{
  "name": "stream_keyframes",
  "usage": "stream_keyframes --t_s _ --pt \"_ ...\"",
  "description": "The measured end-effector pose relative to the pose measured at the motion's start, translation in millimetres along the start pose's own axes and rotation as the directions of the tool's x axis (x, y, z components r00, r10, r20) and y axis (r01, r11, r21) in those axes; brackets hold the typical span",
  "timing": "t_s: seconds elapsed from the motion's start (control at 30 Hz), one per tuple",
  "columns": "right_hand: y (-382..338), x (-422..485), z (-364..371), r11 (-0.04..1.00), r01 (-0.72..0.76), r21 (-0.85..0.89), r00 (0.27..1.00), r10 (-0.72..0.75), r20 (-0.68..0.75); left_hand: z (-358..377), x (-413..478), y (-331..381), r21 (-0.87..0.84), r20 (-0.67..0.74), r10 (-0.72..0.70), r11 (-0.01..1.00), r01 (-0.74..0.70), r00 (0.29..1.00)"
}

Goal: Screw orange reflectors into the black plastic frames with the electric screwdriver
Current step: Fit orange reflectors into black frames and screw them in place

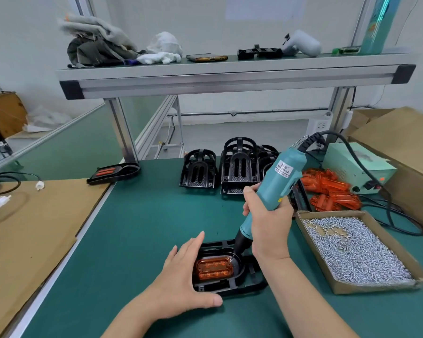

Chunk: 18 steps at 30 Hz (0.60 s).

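Orange reflector (215, 268) lies seated in the recess of a black frame (252, 276), flat on the green mat (144, 228) close in front of the person, its long axis running left to right. The right hand (269, 223) is wrapped around the barrel of the electric screwdriver (271, 181), which leans up and away to the right. Its bit comes down at the reflector's far right corner — the spot this move turns on. Whether a screw sits under the bit is too small to tell.

The left hand (183, 284) braces the frame from the left, fingers straight along its side and thumb laid along the near edge, holding nothing. The reflector's left end lies just beside those fingers, so the next corner would probably mean swinging the bit that way.

A cardboard box (376, 287) of screws stands just right of the right wrist. Loose reflectors (327, 189) and empty frames (238, 167) wait further back.
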State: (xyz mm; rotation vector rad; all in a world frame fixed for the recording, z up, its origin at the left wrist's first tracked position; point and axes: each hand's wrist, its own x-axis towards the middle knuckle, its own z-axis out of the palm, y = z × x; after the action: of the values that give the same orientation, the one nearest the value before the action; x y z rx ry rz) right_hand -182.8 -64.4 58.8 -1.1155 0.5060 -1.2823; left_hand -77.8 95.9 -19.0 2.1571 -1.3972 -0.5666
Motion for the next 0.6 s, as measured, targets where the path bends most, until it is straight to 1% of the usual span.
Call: stream_keyframes --t_s 0.3,0.5,0.6 --pt "6.3 -3.3 -1.0 0.999 0.001 -0.043 1.000 -0.001 -0.005 0.0 0.2 1.4 -0.014 -0.033 -0.026 1.000 0.026 0.999" --pt "9.4 -6.4 0.4 0.998 0.030 -0.062 0.998 -0.027 0.049 1.9 0.2 -1.0 -0.034 -0.062 -0.030 0.999 0.028 0.998" --pt "10.4 -6.6 -1.0 0.999 0.026 -0.044 0.998 -0.023 0.050 2.4 0.7 -2.5 -0.048 -0.065 -0.042 0.998 0.039 0.997"
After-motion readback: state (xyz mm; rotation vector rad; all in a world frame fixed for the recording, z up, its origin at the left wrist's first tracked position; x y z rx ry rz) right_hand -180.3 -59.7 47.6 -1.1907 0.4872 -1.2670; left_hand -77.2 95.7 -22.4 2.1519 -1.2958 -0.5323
